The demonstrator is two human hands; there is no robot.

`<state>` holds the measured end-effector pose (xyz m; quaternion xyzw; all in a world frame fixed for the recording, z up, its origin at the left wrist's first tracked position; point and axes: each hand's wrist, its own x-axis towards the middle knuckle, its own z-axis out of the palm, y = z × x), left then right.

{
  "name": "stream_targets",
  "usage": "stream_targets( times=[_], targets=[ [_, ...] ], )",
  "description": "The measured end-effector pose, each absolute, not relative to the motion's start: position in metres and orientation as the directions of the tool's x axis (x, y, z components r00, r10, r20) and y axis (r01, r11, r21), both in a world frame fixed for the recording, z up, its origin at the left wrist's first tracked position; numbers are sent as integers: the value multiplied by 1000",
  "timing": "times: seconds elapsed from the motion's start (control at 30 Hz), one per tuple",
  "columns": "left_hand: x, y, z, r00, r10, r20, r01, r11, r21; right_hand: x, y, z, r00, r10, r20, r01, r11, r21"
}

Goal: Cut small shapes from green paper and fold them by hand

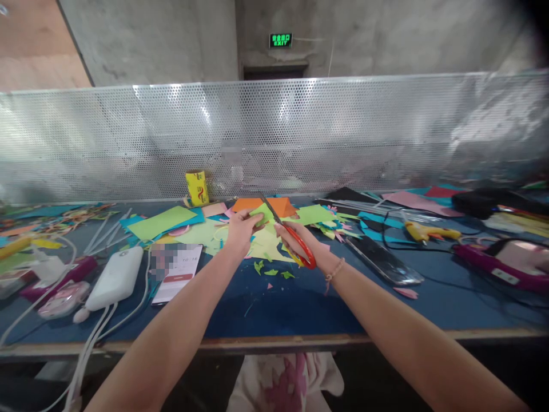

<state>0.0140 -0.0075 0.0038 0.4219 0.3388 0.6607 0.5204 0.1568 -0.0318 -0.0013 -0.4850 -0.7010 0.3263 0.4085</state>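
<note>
Left hand (pixel 241 230) pinching green paper (pixel 265 214); right hand (pixel 312 241) gripping scissors (pixel 305 248), blades at the paper's right side. Both over mid-tabletop (pixel 274 312). Green scraps (pixel 286 275) on the near side. Glue gun (pixel 431 232) far right, beyond a dark phone (pixel 384 260).

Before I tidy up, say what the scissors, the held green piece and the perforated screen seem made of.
Scissors: probably glossy plastic handles, smooth, bright red and yellow; likely metal blades, slim and dark.
Green piece: seemingly matte paper, thin and evenly coloured.
Screen: apparently metal, silvery with shiny reflections.
</note>
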Motion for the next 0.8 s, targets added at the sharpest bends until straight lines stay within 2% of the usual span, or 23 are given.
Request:
stream_targets(
  times=[0.13,0.23,0.43,0.67,0.8],
  targets=[
    [13,-4,1,-92,970,225,-440,-243,865,160,-25,-5,-164,939,301,381,342,-859],
    [10,0,-2,-81,965,250,-478,-258,840,164,-19,-8,-137,933,334,415,360,-836],
    [8,3,-1,-97,961,257,-493,-271,827,166,-17,-10,-187,935,300,489,353,-798],
    [6,4,0,-131,956,261,-449,-292,844,159,-29,-8,-231,925,302,365,370,-854],
    [6,4,-1,-134,957,258,-468,-290,834,157,-32,-6,-234,942,241,275,302,-913]
  ],
)
